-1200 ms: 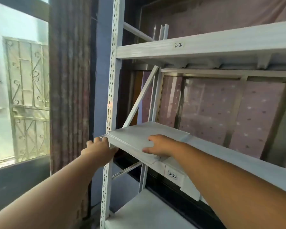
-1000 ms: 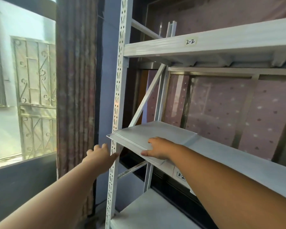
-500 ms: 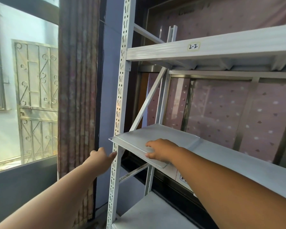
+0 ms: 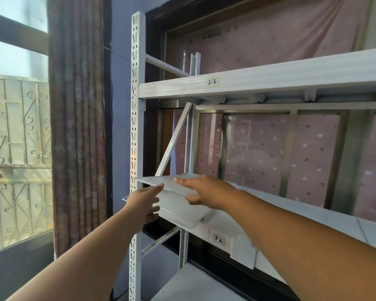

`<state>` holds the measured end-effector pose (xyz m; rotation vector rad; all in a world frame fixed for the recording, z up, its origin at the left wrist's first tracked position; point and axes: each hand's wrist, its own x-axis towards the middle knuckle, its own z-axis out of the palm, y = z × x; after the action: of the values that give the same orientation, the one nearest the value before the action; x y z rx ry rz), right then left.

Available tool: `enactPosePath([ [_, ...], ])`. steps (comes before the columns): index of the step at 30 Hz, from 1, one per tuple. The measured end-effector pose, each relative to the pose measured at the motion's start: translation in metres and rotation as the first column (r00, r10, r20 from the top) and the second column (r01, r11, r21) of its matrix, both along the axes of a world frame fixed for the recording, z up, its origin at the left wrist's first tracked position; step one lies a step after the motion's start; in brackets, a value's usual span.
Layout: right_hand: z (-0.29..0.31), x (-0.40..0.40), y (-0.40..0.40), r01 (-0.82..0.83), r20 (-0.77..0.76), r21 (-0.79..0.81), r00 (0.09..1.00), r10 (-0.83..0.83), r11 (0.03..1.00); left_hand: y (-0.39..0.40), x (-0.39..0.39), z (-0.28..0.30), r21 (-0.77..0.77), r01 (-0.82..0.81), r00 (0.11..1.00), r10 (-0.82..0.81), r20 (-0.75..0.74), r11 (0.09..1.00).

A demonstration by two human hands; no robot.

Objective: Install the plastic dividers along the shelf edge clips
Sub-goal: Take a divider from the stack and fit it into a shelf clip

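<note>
At the shelf [image 4: 291,205] end, both hands [image 4: 206,191] lift a divider [image 4: 161,181] off the stack; next, stand it into the clips.

Storeroom by a window: white slotted metal rack [image 4: 136,131], numbered shelf labels [image 4: 212,81], curtain [image 4: 77,127].

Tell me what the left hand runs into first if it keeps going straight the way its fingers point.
Probably the plastic divider sheets: the left hand points up and right with its fingertips already at their near edge. Depth is unclear, but the white slotted upright sits just beside that line.
</note>
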<state>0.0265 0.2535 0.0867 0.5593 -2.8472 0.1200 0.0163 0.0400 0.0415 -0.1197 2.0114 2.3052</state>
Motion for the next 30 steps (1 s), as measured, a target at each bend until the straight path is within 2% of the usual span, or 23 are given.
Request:
enactPosePath([
  [3,0.005,0.013,0.009,-0.036,-0.012,-0.067,0.999,0.035,0.997,0.014,0.003,0.006,0.359,0.092,0.995,-0.100,0.003,0.929],
  [5,0.008,0.023,0.019,-0.039,-0.030,-0.130,0.999,0.035,0.991,0.028,0.007,0.005,0.441,0.196,0.980,-0.170,-0.099,0.876],
  [9,0.013,0.042,0.040,-0.009,0.005,-0.276,1.000,0.011,0.961,0.055,0.024,0.013,0.357,0.360,0.906,-0.231,-0.356,0.862],
  [11,0.014,0.050,0.050,0.015,0.050,-0.349,0.999,0.003,0.937,0.071,0.028,0.022,0.364,0.405,0.871,-0.232,-0.434,0.839],
  [13,0.014,0.055,0.059,0.028,0.083,-0.379,0.997,0.004,0.925,0.088,0.036,0.035,0.369,0.401,0.867,-0.217,-0.449,0.839],
  [15,0.016,0.059,0.068,0.029,0.112,-0.441,0.993,0.023,0.897,0.104,0.043,0.045,0.309,0.399,0.856,-0.230,-0.463,0.863],
  [18,0.018,0.068,0.082,0.017,0.142,-0.591,0.986,0.083,0.807,0.126,0.053,0.057,0.257,0.379,0.860,-0.235,-0.453,0.889],
  [22,0.018,0.087,0.103,0.094,0.187,-0.669,0.981,0.044,0.738,0.152,0.063,0.067,0.172,0.393,0.829,-0.267,-0.492,0.903],
  [30,0.017,0.125,0.141,0.117,0.202,-0.824,0.975,0.095,0.555,0.200,0.065,0.055,0.072,0.600,0.722,-0.501,-0.478,0.796],
])
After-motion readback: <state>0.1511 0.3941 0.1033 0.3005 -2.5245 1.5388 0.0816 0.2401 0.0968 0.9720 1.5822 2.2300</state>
